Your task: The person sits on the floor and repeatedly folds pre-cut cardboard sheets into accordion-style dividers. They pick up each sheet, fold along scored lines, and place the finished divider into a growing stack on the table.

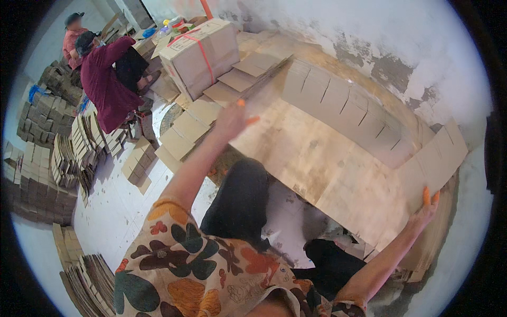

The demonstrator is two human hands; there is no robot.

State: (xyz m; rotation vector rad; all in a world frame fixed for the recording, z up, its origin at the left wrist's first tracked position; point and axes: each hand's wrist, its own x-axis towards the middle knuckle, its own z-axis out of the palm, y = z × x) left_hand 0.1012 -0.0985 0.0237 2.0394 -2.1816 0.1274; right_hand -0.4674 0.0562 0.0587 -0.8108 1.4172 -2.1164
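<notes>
My left hand (233, 120) is over the near left edge of the wooden table (311, 158), thumb and forefinger apart, orange covers on the fingertips. Just beyond its fingertips a blurred, tilted cardboard strip (270, 79) slants away; whether they touch is unclear. At the right, my right hand (425, 207), also with orange fingertip covers, grips the near edge of a slotted cardboard piece (434, 154) that is tilted up. A long row of slotted cardboard (338, 103) lies along the table's far side, between the two hands.
A carton with red strapping (198, 55) stands on cardboard sheets at the back left. Two people, one in a maroon top (103, 79), sit farther left. Stacks of folded cardboard (45, 177) line the left wall. A peeling wall (380, 47) bounds the table's far side.
</notes>
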